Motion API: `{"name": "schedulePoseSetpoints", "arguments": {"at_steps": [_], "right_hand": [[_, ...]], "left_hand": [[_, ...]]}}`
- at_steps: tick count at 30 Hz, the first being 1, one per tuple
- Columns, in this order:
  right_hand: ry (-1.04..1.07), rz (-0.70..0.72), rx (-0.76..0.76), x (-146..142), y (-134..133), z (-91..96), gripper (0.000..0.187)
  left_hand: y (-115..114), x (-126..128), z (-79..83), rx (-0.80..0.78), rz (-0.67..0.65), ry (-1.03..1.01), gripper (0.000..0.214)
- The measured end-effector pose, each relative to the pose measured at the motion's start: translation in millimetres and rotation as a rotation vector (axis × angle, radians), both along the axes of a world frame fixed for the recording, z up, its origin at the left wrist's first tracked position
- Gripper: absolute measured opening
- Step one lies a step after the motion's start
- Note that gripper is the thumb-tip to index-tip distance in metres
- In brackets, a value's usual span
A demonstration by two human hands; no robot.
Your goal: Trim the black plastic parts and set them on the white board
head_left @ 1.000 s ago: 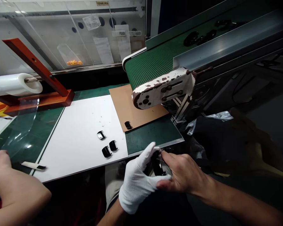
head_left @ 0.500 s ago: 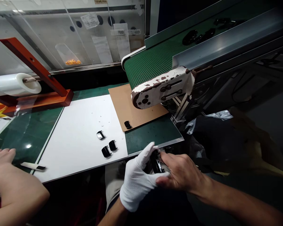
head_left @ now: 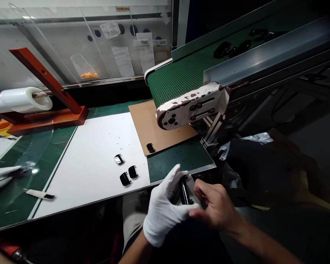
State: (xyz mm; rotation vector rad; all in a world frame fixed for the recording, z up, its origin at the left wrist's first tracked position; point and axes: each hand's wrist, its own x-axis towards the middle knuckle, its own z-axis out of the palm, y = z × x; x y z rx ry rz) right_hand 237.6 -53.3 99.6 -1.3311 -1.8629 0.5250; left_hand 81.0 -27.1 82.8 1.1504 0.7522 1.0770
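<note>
My left hand point(head_left: 163, 207), in a white glove, grips a glossy black plastic part point(head_left: 184, 190) above my lap, near the table's front edge. Its thumb and fingers hold the part at the two ends. Close by on the right, my bare right hand point(head_left: 216, 205) has curled fingers, with the thumb by the gloved fingertips. Whether anything is inside those curled fingers is hidden. Similar small black parts point(head_left: 124, 179) lie on the white sheet point(head_left: 93, 157), and another black part point(head_left: 150, 147) rests on the brown cardboard point(head_left: 139, 117).
A green conveyor belt point(head_left: 176, 80) carrying black pieces slopes down over the cardboard. On the left stand a roll of clear film point(head_left: 24, 99) on a wooden stand point(head_left: 48, 121) and a white-handled tool point(head_left: 38, 193). Another person's gloved hand point(head_left: 5, 176) is at the far left.
My right hand has drawn back slightly from the black part, which stays in my left glove. At far left, the other person's bare arm has moved away and a gloved hand shows.
</note>
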Motion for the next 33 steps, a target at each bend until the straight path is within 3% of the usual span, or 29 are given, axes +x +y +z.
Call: {"name": "schedulePoseSetpoints", "arguments": {"at_steps": [3, 9, 17, 22, 28, 33], "right_hand": [[0.109, -0.116, -0.062, -5, -6, -0.4, 0.063], [0.114, -0.072, -0.137, -11, -10, 0.7, 0.064], [-0.194, 0.011, -0.043, -5, -2, 17.5, 0.072], [-0.372, 0.040, -0.133, 2, 1, 26.4, 0.088], [-0.404, 0.125, -0.275, 3, 5, 31.8, 0.096], [-0.418, 0.143, -0.299, 2, 5, 27.4, 0.099]], "left_hand": [[-1, -1, 0.7, 0.009, -0.006, -0.066, 0.085], [-3, -5, -0.8, 0.032, -0.032, -0.121, 0.078], [-1, -10, -0.3, 0.151, -0.065, -0.043, 0.082], [0, -15, 0.7, 0.253, -0.063, 0.060, 0.086], [1, -18, 2.8, 0.275, -0.065, 0.116, 0.084], [2, -19, 1.2, 0.261, -0.086, 0.143, 0.085]]}}
